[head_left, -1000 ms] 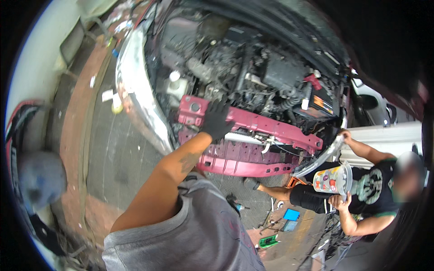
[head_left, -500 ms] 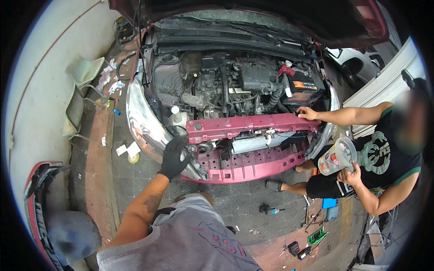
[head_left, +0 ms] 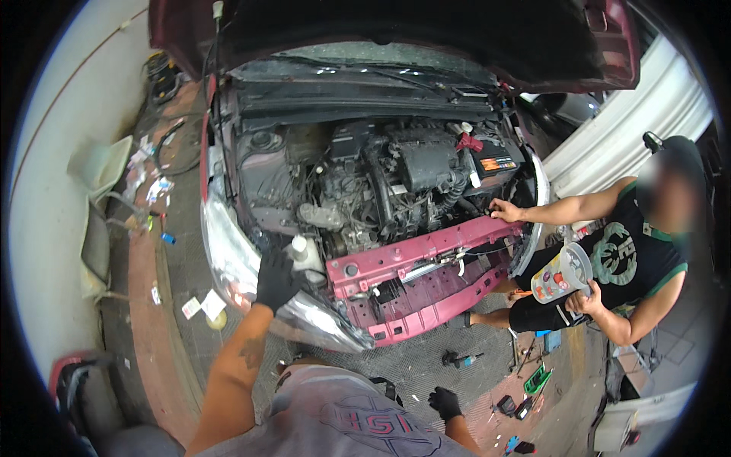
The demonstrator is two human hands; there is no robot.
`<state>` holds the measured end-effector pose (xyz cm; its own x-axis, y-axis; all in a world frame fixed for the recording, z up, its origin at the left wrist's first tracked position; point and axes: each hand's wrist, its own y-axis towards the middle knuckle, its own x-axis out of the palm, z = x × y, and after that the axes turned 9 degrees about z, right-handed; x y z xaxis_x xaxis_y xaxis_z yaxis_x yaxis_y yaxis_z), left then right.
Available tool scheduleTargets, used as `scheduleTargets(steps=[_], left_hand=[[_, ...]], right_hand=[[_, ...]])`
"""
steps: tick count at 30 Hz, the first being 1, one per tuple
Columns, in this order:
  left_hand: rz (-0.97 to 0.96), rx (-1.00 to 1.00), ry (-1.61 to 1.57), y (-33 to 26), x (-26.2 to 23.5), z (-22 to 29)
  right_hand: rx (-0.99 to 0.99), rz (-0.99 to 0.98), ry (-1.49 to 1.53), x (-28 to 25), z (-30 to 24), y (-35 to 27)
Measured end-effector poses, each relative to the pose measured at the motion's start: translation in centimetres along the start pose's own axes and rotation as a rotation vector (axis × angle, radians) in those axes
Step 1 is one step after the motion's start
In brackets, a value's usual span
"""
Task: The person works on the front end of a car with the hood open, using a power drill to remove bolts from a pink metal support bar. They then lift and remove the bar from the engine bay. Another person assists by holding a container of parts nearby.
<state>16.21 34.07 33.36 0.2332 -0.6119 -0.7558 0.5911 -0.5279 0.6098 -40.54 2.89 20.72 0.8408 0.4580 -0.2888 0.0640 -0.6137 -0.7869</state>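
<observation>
In a black glove, my left hand (head_left: 278, 280) rests at the inner edge of the clear left headlight (head_left: 232, 247), fingers outstretched and holding nothing. Next to its fingertips is a white fluid reservoir (head_left: 304, 254). The dark red radiator support bar (head_left: 422, 255) crosses the front of the engine bay, right of this hand. My right hand (head_left: 444, 402), also black-gloved, hangs low beside my body over the floor. Its fingers are loosely apart, with nothing seen in them. Below the bar lies a pink-red bumper beam (head_left: 434, 311).
A co-worker at the right has one hand (head_left: 505, 210) at the bar's end and holds a clear plastic pitcher (head_left: 563, 274). The raised hood (head_left: 396, 30) hangs overhead. A power tool (head_left: 461, 358) and a green tool case (head_left: 537, 379) lie on the floor; chairs (head_left: 95, 244) line the left wall.
My left hand has shifted slightly up and left along the headlight. My right hand has come into view at the bottom. The whole view has tilted, with the car lower in it.
</observation>
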Motion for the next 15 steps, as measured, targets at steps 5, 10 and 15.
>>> scheduleTargets(steps=[5,10,15], left_hand=[[-0.028,-0.095,-0.164,0.8,-0.9,0.7],[-0.019,-0.025,-0.168,1.8,-1.8,0.1],[-0.005,-0.008,-0.218,1.5,-1.0,-0.7]], right_hand=[[-0.316,-0.078,-0.1,8.7,-7.7,-7.0],[-0.316,-0.065,-0.172,12.6,-5.1,-8.4],[-0.835,-0.169,-1.264,7.6,5.8,-3.3]])
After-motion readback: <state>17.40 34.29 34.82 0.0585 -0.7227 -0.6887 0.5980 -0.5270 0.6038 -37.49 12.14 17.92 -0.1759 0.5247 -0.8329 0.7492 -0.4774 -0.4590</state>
